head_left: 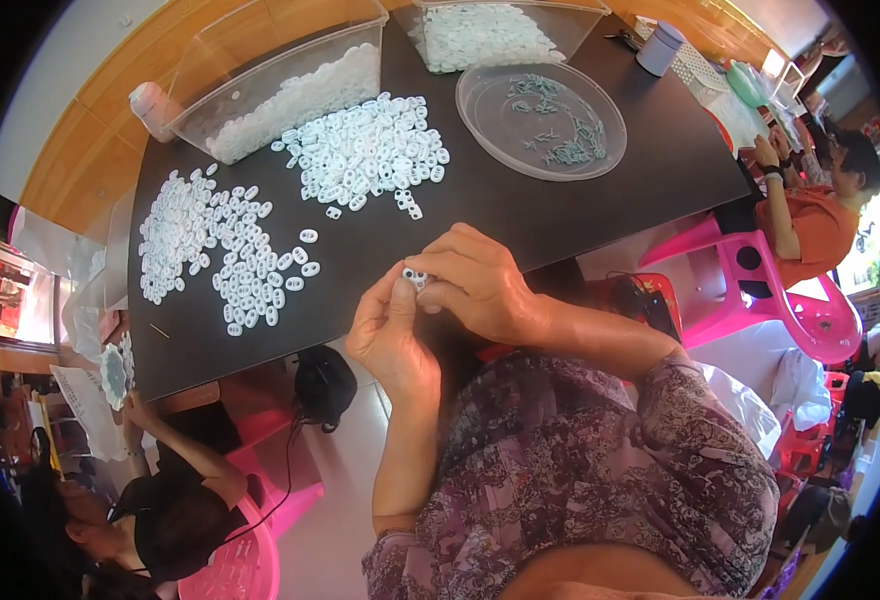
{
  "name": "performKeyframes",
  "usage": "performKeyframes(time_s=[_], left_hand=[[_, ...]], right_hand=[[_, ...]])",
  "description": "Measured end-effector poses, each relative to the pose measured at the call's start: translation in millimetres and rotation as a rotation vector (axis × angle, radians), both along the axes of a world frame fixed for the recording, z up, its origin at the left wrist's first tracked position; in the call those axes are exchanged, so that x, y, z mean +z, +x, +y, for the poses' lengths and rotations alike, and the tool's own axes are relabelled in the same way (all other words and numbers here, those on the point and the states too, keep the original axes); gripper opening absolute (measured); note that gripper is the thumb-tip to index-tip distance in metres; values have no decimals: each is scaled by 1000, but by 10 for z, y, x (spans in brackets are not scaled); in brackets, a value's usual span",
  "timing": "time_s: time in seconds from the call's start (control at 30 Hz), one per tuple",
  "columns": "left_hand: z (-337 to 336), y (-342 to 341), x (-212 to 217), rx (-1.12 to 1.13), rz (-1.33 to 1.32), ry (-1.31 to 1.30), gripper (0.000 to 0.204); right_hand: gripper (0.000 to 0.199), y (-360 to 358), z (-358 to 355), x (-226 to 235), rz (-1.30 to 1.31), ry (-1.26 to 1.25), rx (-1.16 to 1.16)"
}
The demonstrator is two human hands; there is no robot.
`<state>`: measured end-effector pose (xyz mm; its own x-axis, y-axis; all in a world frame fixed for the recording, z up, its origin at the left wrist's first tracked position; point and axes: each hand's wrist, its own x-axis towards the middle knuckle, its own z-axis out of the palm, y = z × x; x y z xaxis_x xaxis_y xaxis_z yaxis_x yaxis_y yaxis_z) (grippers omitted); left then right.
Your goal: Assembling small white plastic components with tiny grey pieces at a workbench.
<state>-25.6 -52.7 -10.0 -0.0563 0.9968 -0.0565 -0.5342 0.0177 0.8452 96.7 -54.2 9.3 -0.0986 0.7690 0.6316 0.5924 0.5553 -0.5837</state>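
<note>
My left hand and my right hand meet just in front of the dark table's near edge. Between their fingertips they pinch a small white oval plastic piece with dark holes; the fingers cover part of it. Loose white oval pieces like it lie beyond my hands in a large heap. More of them spread across the table's left side in a pile and a looser group. A round clear tray at the back right holds small grey-green parts.
Two clear plastic bins, one at the back left and another at the back, contain white pieces. A lilac cup and a white bottle stand near the table's far corners. Co-workers sit on pink chairs at right and left.
</note>
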Motion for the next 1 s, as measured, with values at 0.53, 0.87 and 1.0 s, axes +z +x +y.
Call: performKeyframes(time_s=[0.53, 0.87, 1.0], left_hand=[[-47, -1, 61, -55, -8, 81, 19], [-83, -23, -128, -57, -63, 246, 20], [-108, 41, -118, 30, -26, 297, 19]], right_hand=[[24, 4, -52, -2, 30, 53, 11], [26, -51, -95, -72, 47, 193, 28], [29, -62, -81, -82, 15, 281, 42]])
